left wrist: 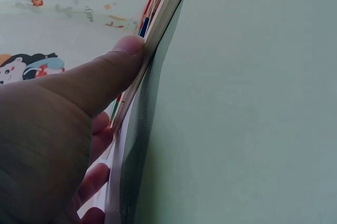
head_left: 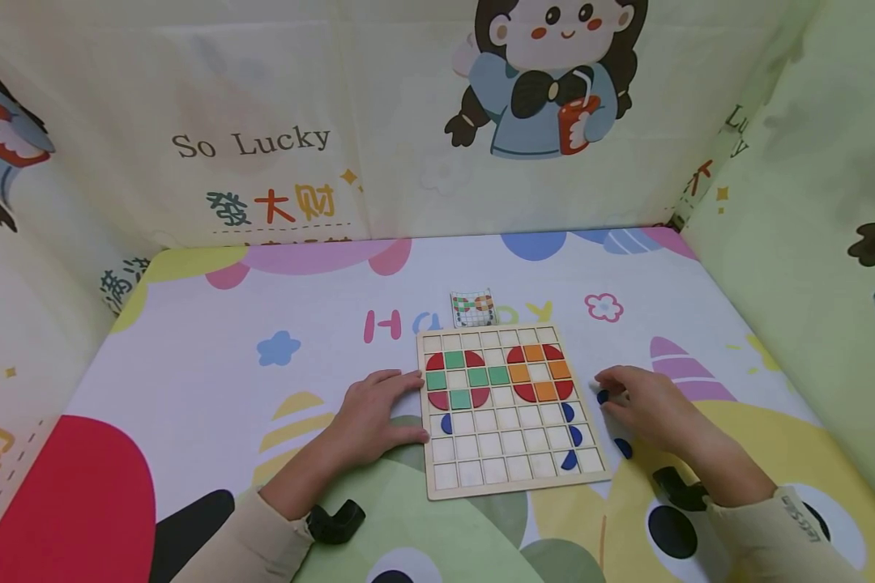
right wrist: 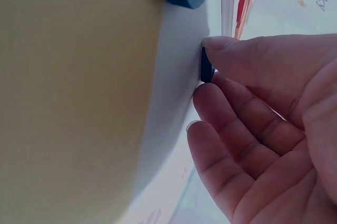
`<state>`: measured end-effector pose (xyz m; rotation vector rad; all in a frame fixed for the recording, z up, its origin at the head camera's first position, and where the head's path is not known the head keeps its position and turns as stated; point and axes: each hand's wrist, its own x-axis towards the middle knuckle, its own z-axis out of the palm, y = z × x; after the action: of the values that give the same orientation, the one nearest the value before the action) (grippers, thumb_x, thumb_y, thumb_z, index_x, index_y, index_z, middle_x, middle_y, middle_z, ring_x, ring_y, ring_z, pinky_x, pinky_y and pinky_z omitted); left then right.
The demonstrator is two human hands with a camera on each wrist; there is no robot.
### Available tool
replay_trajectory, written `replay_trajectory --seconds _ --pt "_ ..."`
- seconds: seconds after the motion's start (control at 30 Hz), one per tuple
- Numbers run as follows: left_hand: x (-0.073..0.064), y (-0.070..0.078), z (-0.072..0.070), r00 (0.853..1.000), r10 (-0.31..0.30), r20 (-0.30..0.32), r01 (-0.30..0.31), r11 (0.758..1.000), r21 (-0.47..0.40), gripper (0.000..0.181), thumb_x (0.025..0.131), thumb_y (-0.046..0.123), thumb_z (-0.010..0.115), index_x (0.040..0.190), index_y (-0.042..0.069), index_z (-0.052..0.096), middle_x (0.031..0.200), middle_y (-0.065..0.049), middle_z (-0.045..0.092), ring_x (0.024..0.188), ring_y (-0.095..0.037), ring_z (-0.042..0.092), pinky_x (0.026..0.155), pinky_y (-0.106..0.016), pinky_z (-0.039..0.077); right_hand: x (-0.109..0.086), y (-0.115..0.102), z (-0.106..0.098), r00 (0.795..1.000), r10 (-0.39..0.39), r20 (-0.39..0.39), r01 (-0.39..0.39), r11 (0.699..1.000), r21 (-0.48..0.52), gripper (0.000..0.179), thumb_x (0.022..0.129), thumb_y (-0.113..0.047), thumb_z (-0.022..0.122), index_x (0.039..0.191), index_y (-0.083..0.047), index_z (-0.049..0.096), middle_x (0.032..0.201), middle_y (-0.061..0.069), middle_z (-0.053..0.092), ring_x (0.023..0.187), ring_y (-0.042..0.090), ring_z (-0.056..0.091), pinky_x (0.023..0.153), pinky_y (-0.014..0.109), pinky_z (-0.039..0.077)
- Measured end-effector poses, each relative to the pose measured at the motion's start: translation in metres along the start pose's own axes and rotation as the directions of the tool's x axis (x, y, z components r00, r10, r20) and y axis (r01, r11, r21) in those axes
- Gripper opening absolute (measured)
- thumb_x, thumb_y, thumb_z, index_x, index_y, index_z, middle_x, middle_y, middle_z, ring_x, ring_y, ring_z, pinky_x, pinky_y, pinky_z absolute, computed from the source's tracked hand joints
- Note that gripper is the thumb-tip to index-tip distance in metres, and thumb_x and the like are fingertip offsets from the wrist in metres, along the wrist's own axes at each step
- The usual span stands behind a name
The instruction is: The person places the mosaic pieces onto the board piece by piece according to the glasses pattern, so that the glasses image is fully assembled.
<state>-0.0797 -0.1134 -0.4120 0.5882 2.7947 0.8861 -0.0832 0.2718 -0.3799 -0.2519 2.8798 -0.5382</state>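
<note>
A wooden grid board [head_left: 518, 484] lies flat on the table, bearing red quarter-round, green square and orange square pieces, with blue half-round pieces in its lower cells. My left hand [head_left: 375, 413] rests at the board's left edge, thumb [left wrist: 113, 71] and fingertips touching the rim, fingers spread. To the right of the board, my right hand [head_left: 652, 409] pinches a blue half-round piece [right wrist: 207, 66] between thumb and index finger, low at the tabletop. Another blue half-round piece [head_left: 623, 448] lies on the cloth just below that hand.
Behind the board's far edge stands a small pattern card [head_left: 472, 308] showing a coloured grid. A printed cloth [head_left: 189, 356] covers the table. Printed curtains [head_left: 394, 97] rise at the back and both sides. Each wrist wears a black camera mount [head_left: 335, 522].
</note>
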Motion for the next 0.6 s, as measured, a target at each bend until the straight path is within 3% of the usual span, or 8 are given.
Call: replay_trajectory --seconds 0.3,0.6 --pt "-0.0001 0.0001 -0.0008 1.0 0.014 -0.005 -0.014 1.0 0.001 0.071 0.079 0.04 0.085 0.14 0.013 0.059 0.145 0.0 0.054 0.138 -0.03 0.039 0.105 -0.058 0.032 0.001 0.0033 -0.0026 1.0 0.013 0.012 -0.013 0.999 -0.036 0.039 0.087 -0.006 0.076 0.122 0.007 0.063 0.112 0.021 0.067 0.103 0.041 0.062 0.085 0.053 0.054" --pt "-0.0002 0.0002 -0.0004 1.0 0.007 -0.003 -0.007 1.0 -0.001 0.072 0.078 0.04 0.085 0.14 0.014 0.059 0.145 -0.001 0.054 0.137 -0.031 0.039 0.105 -0.059 0.032 0.0012 0.0049 -0.0026 1.0 -0.025 0.002 0.025 0.999 -0.043 0.036 0.086 -0.008 0.077 0.117 0.006 0.065 0.107 0.018 0.067 0.098 0.037 0.062 0.086 0.053 0.054"
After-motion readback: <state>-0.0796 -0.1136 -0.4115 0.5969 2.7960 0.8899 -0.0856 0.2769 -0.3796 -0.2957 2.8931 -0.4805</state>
